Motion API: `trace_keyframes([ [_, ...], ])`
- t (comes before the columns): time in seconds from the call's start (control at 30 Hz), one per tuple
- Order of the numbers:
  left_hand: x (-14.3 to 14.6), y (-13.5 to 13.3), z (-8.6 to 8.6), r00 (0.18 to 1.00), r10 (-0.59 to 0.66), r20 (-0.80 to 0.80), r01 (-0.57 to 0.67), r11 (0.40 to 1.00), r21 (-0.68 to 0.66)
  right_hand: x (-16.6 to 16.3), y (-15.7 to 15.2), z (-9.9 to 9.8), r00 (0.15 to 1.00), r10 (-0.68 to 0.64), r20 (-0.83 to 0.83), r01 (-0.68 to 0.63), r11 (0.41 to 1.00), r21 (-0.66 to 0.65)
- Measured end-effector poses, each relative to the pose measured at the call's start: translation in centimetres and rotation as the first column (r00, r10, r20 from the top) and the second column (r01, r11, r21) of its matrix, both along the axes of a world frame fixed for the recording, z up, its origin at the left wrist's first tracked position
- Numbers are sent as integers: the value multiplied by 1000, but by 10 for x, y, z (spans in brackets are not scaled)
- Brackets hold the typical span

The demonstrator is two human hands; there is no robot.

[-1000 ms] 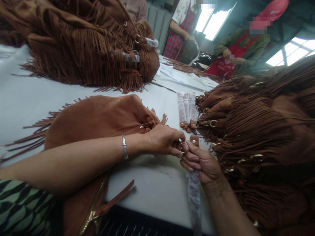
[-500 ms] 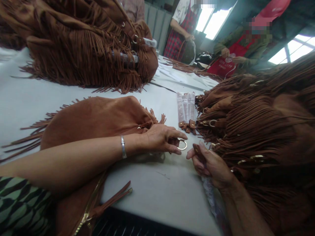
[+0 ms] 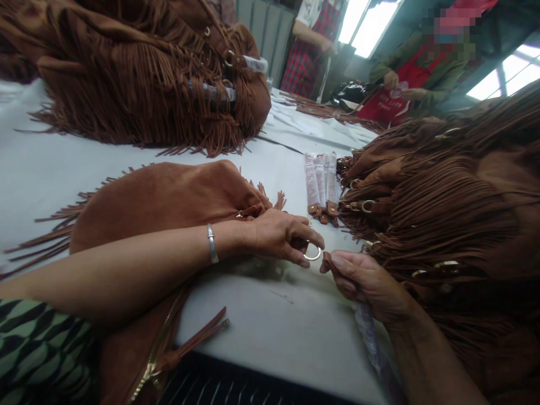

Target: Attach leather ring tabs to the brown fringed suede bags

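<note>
- The ring (image 3: 313,259), a smooth, pale-metal circle, stands over the counter (image 3: 261,326) just beside the strap end (image 3: 327,261); whether the two touch, I cannot tell.
- The left hand (image 3: 278,235) has its grip pinching the ring between thumb and fingers. What the ring hangs from is hidden.
- The right hand (image 3: 367,278) has its grip pinching the strap near its tip, the brown end poking out toward the ring.
- Good handling here, I judge, calls for a ring held firm by its far edge—its middle kept clear of fingertips—and a strap end presented flat and untwisted, without creasing.
- Below the right hand hangs the strap's wrapped length (image 3: 369,337), sheathed in crinkly clear film that may slip.
- The brown bag (image 3: 169,197) beyond the left forearm looks suede-like: matte, softly rounded, with thin fringe strips. Nearer, gold zipper teeth (image 3: 141,379) catch light.
- Film-wrapped straps (image 3: 320,180) lie side by side farther off.
- Heaped fringed bags flank the work—a right pile (image 3: 455,214) and a left pile (image 3: 139,84).
</note>
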State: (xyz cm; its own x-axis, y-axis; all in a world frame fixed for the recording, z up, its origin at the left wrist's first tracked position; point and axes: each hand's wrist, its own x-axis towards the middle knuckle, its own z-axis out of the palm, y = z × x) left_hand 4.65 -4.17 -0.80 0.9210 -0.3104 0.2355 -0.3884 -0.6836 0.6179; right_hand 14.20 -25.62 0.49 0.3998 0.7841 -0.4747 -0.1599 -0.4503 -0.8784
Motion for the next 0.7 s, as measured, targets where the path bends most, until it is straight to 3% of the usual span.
trace_keyframes([
  [0.2, 4, 2, -7, 997, -14, 69, 17, 999, -33, 6, 5, 8, 991, 115, 72, -112, 993, -36],
  [0.47, 1, 0, -7, 996, -18, 83, 19, 1000, -12, 7, 17, -1, 971, -115, 208, 100, 992, 81],
  [0.7, 2, 0, -8, 995, -31, 95, 32, 999, -14, 10, 23, -6, 983, -74, 168, 64, 996, 63],
])
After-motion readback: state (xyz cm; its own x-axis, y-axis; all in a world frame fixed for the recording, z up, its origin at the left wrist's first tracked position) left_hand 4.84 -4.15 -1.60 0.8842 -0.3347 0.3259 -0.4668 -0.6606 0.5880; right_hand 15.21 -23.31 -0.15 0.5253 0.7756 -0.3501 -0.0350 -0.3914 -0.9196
